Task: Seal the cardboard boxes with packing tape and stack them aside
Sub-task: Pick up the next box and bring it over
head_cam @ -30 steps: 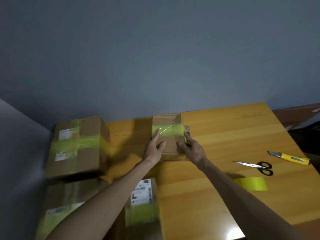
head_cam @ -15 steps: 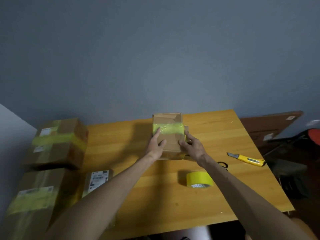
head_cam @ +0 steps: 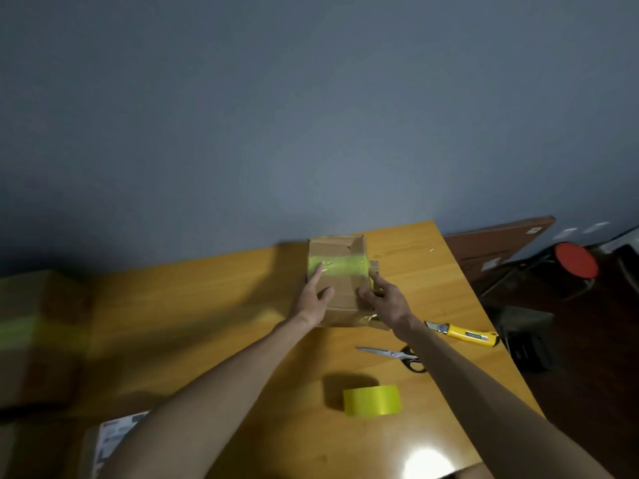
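Note:
A small cardboard box point(head_cam: 340, 257) with a yellow-green tape band across its top sits near the far edge of the wooden table point(head_cam: 207, 323). My left hand point(head_cam: 313, 297) lies flat on the box's left part, fingers straight, fingertips on the tape. My right hand point(head_cam: 383, 297) rests at the box's right side, its fingers bent against the tape end there. A roll of yellow tape point(head_cam: 372, 400) stands on the table in front, between my forearms.
Scissors point(head_cam: 394, 356) and a yellow utility knife point(head_cam: 465, 335) lie right of the box. Blurred taped boxes point(head_cam: 38, 337) stand at the left; a labelled box point(head_cam: 110, 440) sits at the lower left. A flat brown carton point(head_cam: 498, 243) and a red-topped stool point(head_cam: 575, 262) are beyond the table's right edge.
The camera view swung left and tilted, so the stacked boxes slid toward the left edge. Both hands stayed on the small box with little shift.

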